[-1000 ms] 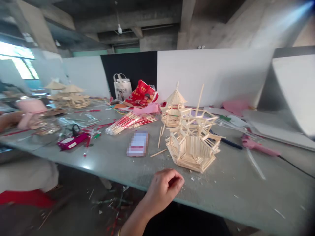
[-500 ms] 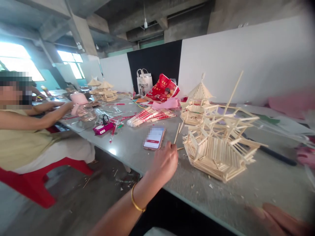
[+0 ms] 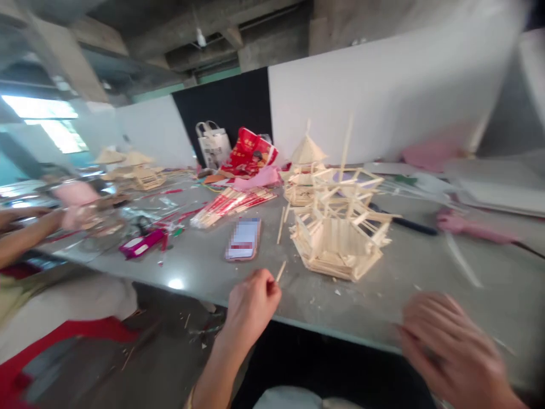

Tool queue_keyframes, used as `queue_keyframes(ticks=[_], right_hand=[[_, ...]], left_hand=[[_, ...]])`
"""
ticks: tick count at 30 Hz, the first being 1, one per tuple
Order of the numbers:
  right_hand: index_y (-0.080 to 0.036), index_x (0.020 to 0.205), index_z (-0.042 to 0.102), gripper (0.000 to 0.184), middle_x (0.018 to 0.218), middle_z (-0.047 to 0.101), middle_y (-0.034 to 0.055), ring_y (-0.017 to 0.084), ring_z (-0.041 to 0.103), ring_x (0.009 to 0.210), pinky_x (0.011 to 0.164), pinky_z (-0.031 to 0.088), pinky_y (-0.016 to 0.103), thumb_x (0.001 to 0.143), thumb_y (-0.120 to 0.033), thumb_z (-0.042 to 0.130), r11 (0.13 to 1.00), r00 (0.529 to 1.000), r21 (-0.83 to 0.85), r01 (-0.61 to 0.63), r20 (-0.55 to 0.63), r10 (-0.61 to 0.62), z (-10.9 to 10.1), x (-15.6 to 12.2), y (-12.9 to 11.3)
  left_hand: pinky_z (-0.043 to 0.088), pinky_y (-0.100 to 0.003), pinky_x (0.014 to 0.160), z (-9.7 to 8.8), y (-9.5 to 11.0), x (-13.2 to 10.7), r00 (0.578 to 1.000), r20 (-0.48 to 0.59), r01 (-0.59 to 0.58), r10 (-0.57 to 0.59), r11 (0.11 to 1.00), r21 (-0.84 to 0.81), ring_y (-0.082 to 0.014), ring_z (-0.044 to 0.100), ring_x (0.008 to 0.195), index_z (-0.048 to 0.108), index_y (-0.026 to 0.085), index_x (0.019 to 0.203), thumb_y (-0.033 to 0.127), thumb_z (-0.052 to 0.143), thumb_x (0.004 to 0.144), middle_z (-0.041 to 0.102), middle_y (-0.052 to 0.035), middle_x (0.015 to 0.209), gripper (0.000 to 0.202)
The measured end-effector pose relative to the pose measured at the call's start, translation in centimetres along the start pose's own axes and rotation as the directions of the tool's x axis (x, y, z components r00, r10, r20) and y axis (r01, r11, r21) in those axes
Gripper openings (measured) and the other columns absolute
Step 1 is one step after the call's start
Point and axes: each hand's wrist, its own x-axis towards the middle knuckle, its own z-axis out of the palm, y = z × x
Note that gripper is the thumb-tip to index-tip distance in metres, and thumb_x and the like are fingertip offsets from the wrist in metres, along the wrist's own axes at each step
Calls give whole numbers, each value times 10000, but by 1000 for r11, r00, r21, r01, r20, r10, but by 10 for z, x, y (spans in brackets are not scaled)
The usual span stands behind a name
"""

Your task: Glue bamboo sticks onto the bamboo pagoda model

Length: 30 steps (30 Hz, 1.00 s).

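Note:
My left hand (image 3: 254, 301) is closed at the table's front edge, a short wooden stick (image 3: 281, 271) jutting up from its fingers. To the right, my right hand (image 3: 455, 341) hovers low over the table edge, somewhat blurred, with its fingers loosely bent and nothing visible in them. Between and beyond the hands stands a many-sided pavilion model (image 3: 340, 244) built of wooden sticks, one long stick rising from it. Loose sticks (image 3: 281, 225) lie left of the model. A phone (image 3: 243, 238) with a lit screen lies beyond my left hand.
Behind the model stands a stick pavilion with a pointed roof (image 3: 307, 152). Bundled sticks in red-and-white wrapping (image 3: 232, 204), a magenta box (image 3: 142, 244) and a red bag (image 3: 249, 153) lie leftward. A pink tool with a cord (image 3: 477, 227) lies right. Another person's arm (image 3: 29, 233) reaches in left.
The view has swung right. My left hand has drawn back toward the table edge with a stick showing from its fingers. My right hand has come further into view.

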Motion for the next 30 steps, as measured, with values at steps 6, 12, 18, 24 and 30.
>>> queue_keyframes(ticks=[6,12,18,24,30], right_hand=[[-160,644,573,184,648,558,20,227,591,1031,1108,267,517,815,-144,505,969,960,-83,233,181,-215,6,5,-10],[-165,664,638,111,631,567,22,248,615,918,1135,219,492,726,-141,549,832,852,-278,479,376,-364,6,17,-17],[-156,747,755,298,789,695,128,390,585,983,1126,162,577,589,-354,597,650,752,-456,608,592,-289,17,26,-50],[-198,751,756,332,863,709,110,386,594,984,1124,170,571,595,-438,587,614,737,-466,637,602,-308,28,31,-62],[-200,775,764,342,806,706,105,384,603,942,1119,138,587,578,-441,622,628,687,-361,690,600,-410,26,36,-69]], left_hand=[[423,-220,566,6,-13,-7,1000,-4,0,-2,930,-367,-138,569,549,566,236,781,444,463,830,609,41,603,237],[387,-228,515,11,-10,-2,995,-30,75,-93,924,-375,-145,547,504,577,240,761,477,483,799,579,58,530,257],[404,-235,561,3,-1,5,996,60,85,-71,957,-277,-154,583,545,593,227,739,425,480,808,615,38,569,238],[395,-252,627,5,12,9,999,27,41,-37,982,-184,-151,585,625,592,218,761,325,490,837,644,7,710,167],[455,-252,791,-21,30,-27,922,-229,-387,313,777,-496,-127,579,836,563,242,1125,242,514,875,580,-38,1085,255]])
